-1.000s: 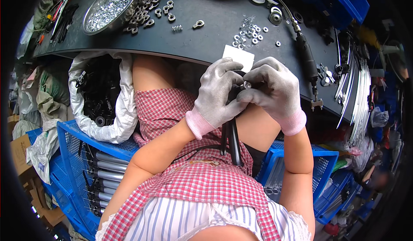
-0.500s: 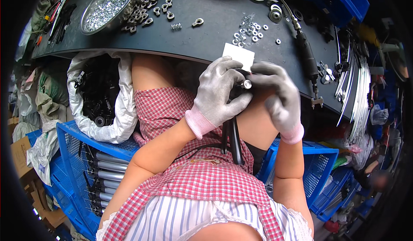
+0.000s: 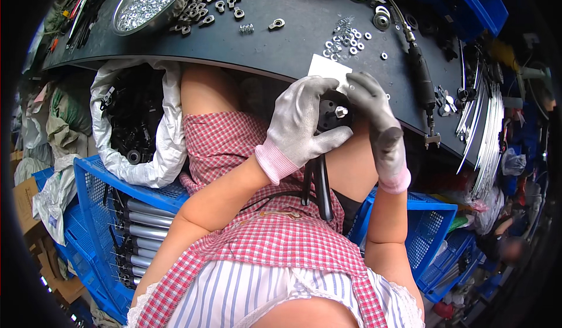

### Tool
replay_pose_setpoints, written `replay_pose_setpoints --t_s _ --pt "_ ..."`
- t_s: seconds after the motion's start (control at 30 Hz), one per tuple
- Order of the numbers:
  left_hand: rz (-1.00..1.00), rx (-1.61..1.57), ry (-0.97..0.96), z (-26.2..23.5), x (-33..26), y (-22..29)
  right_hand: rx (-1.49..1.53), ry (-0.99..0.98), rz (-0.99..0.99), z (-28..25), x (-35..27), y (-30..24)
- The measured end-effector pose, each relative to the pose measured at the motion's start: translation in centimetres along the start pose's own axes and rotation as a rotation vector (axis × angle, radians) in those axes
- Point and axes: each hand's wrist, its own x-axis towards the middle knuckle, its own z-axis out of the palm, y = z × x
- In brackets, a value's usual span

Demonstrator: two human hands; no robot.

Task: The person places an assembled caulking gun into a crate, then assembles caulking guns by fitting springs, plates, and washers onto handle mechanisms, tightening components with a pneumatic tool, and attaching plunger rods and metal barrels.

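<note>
In my gloved left hand (image 3: 297, 120) is a black round-headed part (image 3: 328, 115), its fingers and thumb curled about the head. A bright metal stud (image 3: 341, 112) sticks out of the head's face. Two black tubular legs (image 3: 321, 190) run from below the head toward my lap. To the right of the head is my gloved right hand (image 3: 379, 117), fingers stretched toward a white card (image 3: 328, 68) at the table's edge. A small ring shows by those fingertips; whether they touch it is unclear.
The dark table (image 3: 246, 50) carries washers (image 3: 353, 42), a spring (image 3: 246, 28), metal eye fittings (image 3: 202, 6), a bowl of small metal parts (image 3: 149, 6) and a power driver (image 3: 422, 76). A white sack (image 3: 167, 152) of black parts and blue crates (image 3: 88, 193) flank my legs.
My right hand has drawn back from over the stud, uncovering it and the black head's face. The left hand keeps its hold, with the head turned more into view.
</note>
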Motion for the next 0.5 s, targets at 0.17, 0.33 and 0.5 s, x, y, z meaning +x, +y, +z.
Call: replay_pose_setpoints --t_s 0.17,0.33,0.5 --pt "-0.014 -0.088 0.01 0.6 -0.5 -1.1 -0.043 0.026 0.014 -0.3 -0.1 0.4" --pt "-0.018 -0.021 -0.02 0.6 -0.7 -1.5 -0.081 0.114 0.059 0.0 -0.3 0.1" --pt "-0.076 -0.098 -0.046 -0.1 -0.9 -1.4 -0.062 -0.038 -0.05 -1.2 -0.8 1.5"
